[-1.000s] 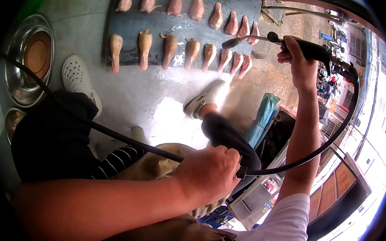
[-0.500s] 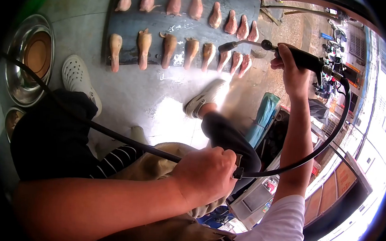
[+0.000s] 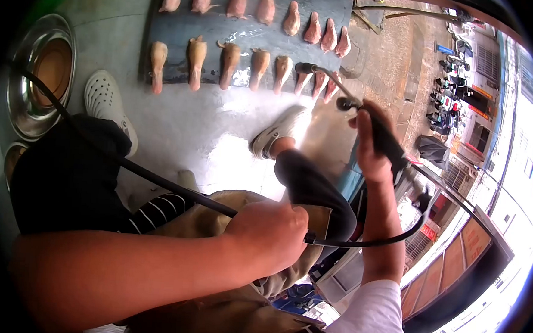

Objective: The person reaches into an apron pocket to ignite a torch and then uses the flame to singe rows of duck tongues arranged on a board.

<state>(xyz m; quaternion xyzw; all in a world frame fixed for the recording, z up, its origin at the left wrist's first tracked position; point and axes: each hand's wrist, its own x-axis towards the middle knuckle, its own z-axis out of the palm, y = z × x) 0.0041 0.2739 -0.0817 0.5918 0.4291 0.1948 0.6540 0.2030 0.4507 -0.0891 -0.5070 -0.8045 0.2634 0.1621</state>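
My right hand (image 3: pixel 373 145) is closed round the black handle of a gas torch (image 3: pixel 385 136). The torch's thin metal neck slants up and left to a dark nozzle (image 3: pixel 306 68), just above the front row of poultry drumsticks near its right end. I cannot make out a flame. In front of my lap, my left hand (image 3: pixel 266 234) is wrapped round the torch's black hose (image 3: pixel 169 188). Two rows of raw drumsticks lie on a dark board (image 3: pixel 183 28). Front-row pieces such as this drumstick (image 3: pixel 229 65) look browner; the back-row ones, like this drumstick (image 3: pixel 266 7), are pink.
A steel basin (image 3: pixel 26 102) with brown contents stands at the far left, a smaller bowl (image 3: pixel 13 162) beside it. My white clogs (image 3: pixel 104 98) rest on the wet floor (image 3: pixel 178 119). At right are a paved street, parked motorbikes (image 3: pixel 448 100) and a cart or stall (image 3: pixel 454 267).
My right hand has come down and left, tilting the torch more steeply, and the nozzle has shifted slightly left. The hose loop has tightened. My left hand keeps its grip; the drumsticks stay put.
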